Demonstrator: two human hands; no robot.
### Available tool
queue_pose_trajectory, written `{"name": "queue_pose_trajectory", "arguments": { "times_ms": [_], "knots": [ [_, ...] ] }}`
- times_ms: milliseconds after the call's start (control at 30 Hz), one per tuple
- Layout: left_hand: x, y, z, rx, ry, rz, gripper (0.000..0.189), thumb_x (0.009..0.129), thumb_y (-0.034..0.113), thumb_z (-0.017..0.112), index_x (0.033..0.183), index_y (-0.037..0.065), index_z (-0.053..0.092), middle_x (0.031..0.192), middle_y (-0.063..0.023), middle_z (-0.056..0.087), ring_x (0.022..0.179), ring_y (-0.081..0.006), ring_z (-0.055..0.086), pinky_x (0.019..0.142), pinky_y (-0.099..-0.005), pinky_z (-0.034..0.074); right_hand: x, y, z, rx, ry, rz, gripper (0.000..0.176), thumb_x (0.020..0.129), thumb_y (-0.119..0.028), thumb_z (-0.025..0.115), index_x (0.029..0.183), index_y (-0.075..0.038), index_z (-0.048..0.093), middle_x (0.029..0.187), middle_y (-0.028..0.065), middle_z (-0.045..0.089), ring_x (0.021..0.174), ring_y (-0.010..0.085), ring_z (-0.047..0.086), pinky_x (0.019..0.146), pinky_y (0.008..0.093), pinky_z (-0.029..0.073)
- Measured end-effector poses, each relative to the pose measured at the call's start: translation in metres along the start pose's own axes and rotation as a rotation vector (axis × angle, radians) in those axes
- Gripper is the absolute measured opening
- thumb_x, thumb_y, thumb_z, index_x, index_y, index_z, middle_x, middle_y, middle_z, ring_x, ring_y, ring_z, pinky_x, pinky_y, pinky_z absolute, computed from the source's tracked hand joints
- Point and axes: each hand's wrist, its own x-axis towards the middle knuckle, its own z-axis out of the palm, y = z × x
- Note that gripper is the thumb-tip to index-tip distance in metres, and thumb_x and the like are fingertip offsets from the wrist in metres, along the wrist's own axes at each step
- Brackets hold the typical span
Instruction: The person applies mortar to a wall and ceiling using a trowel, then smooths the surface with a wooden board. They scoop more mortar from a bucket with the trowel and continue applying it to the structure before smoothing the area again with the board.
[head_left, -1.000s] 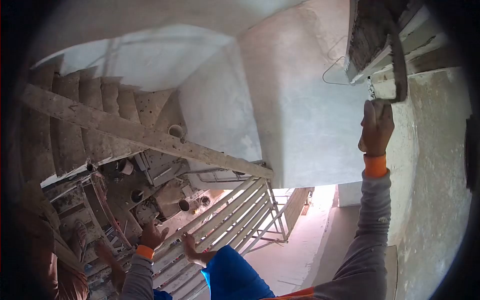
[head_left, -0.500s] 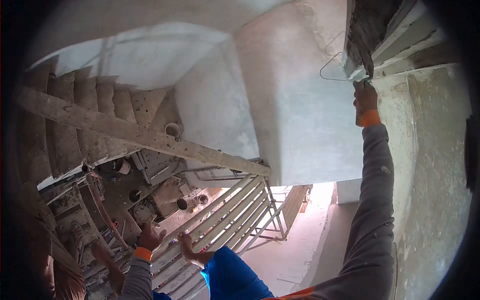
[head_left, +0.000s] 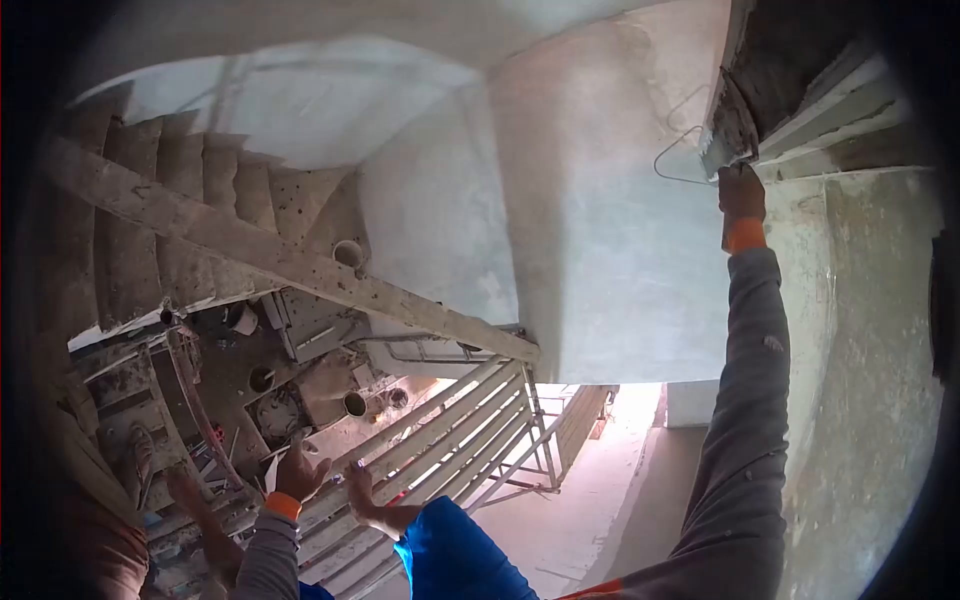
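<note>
High at the upper right, my right hand [head_left: 741, 192] is closed around a trowel [head_left: 733, 140]. Its mortar-smeared blade lies against the edge of the rough grey overhead concrete [head_left: 800, 50]; the handle is mostly hidden in my fist. A bent wire loop [head_left: 672, 160] sticks out just left of the blade. Low down, my left hand [head_left: 297, 470] hangs over the slatted platform with fingers apart and nothing visible in it. My bare foot [head_left: 365, 500] rests on the wooden slats [head_left: 440, 440], below my blue shorts [head_left: 455, 555].
A long timber beam [head_left: 290, 262] crosses above concrete stairs [head_left: 180, 220] on the left. Buckets [head_left: 354, 404] and debris lie on the floor far below. A metal scaffold frame [head_left: 540, 440] supports the slats' far end. Plastered walls [head_left: 640, 270] stand ahead and right.
The view has shifted slightly. My right hand has risen a little relative to the wire loop, and the trowel blade sits higher along the concrete edge. My left hand stays low, fingers still apart.
</note>
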Motion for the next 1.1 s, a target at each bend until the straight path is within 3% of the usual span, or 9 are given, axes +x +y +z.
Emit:
{"name": "queue_pose_trajectory", "arguments": {
  "times_ms": [33,133,367,400,500,600,733,833,1100],
  "knots": [
    [0.001,0.0,-0.002,-0.002,0.011,0.019,0.069,0.069,0.03,0.07,0.124,0.004,0.038,0.089,-0.0122,0.058,0.071,-0.0287,0.058,0.066,-0.0367,0.046,-0.016,-0.011,-0.013,-0.035,0.097,0.003,0.048,0.08,-0.04,0.049,0.107,-0.001,0.055,0.107,0.0231,0.057,0.1,0.0386,0.055,0.086,0.0439,0.043],
    [-0.001,-0.009,-0.002,-0.09,-0.057,-0.095,0.07,0.069,0.03,0.07,0.125,0.004,0.038,0.09,-0.0117,0.057,0.069,-0.026,0.057,0.065,-0.0351,0.046,-0.026,-0.017,-0.026,0.047,0.07,0.04,0.044,0.081,-0.038,0.05,0.106,-0.002,0.055,0.105,0.0235,0.058,0.098,0.0396,0.055,0.083,0.0438,0.044],
    [0.0,-0.001,-0.009,-0.066,-0.018,-0.041,0.071,0.069,0.031,0.071,0.126,0.004,0.037,0.089,-0.0116,0.057,0.072,-0.0254,0.057,0.066,-0.0342,0.046,-0.084,-0.033,-0.086,0.452,0.144,-0.226,0.034,0.083,-0.033,0.054,0.095,-0.001,0.057,0.091,0.0217,0.061,0.084,0.0394,0.058,0.073,0.0391,0.046],
    [0.0,-0.004,-0.006,-0.061,0.015,0.002,0.071,0.069,0.032,0.07,0.126,0.004,0.037,0.089,-0.0116,0.057,0.072,-0.0256,0.057,0.066,-0.0341,0.046,-0.1,-0.044,-0.096,0.536,0.141,-0.14,0.028,0.084,-0.029,0.055,0.091,-0.002,0.057,0.087,0.0192,0.062,0.079,0.0376,0.058,0.069,0.0373,0.046],
    [-0.002,-0.012,-0.005,-0.07,-0.057,-0.048,0.071,0.07,0.032,0.07,0.126,0.004,0.037,0.089,-0.0118,0.057,0.074,-0.0263,0.058,0.067,-0.0341,0.046,-0.11,-0.029,-0.076,0.529,0.237,-0.184,0.027,0.084,-0.029,0.054,0.089,-0.002,0.057,0.085,0.0185,0.061,0.078,0.0367,0.059,0.068,0.0376,0.046],
    [-0.003,-0.009,-0.008,-0.016,0.0,-0.001,0.07,0.07,0.034,0.07,0.125,0.004,0.037,0.088,-0.0113,0.057,0.071,-0.0254,0.058,0.065,-0.0339,0.046,-0.079,0.033,-0.009,0.303,0.053,-0.207,0.029,0.08,-0.029,0.055,0.09,-0.002,0.057,0.089,0.02,0.061,0.085,0.036,0.059,0.073,0.0412,0.046],
    [-0.003,-0.003,-0.01,-0.051,-0.006,0.008,0.069,0.072,0.035,0.069,0.125,0.004,0.038,0.087,-0.0102,0.057,0.063,-0.0225,0.056,0.061,-0.0329,0.046,-0.033,0.08,0.061,0.016,-0.253,0.048,0.032,0.077,-0.031,0.052,0.093,-0.004,0.058,0.096,0.0186,0.061,0.09,0.0339,0.059,0.075,0.0411,0.047],
    [-0.002,-0.001,-0.008,-0.019,-0.005,0.054,0.067,0.072,0.035,0.069,0.123,0.003,0.039,0.086,-0.0097,0.057,0.058,-0.0206,0.054,0.058,-0.0321,0.046,-0.017,0.088,0.076,0.129,-0.2,0.244,0.035,0.075,-0.032,0.05,0.095,-0.005,0.058,0.103,0.0164,0.061,0.095,0.0335,0.058,0.079,0.0416,0.046],
    [0.0,0.005,-0.015,-0.074,-0.019,0.028,0.067,0.073,0.035,0.068,0.123,0.002,0.038,0.087,-0.012,0.057,0.072,-0.0291,0.058,0.064,-0.0364,0.047,-0.074,0.009,0.025,0.084,0.075,0.257,0.038,0.075,-0.036,0.049,0.105,-0.012,0.055,0.103,0.0136,0.061,0.095,0.035,0.058,0.081,0.045,0.045]
  ]
}}
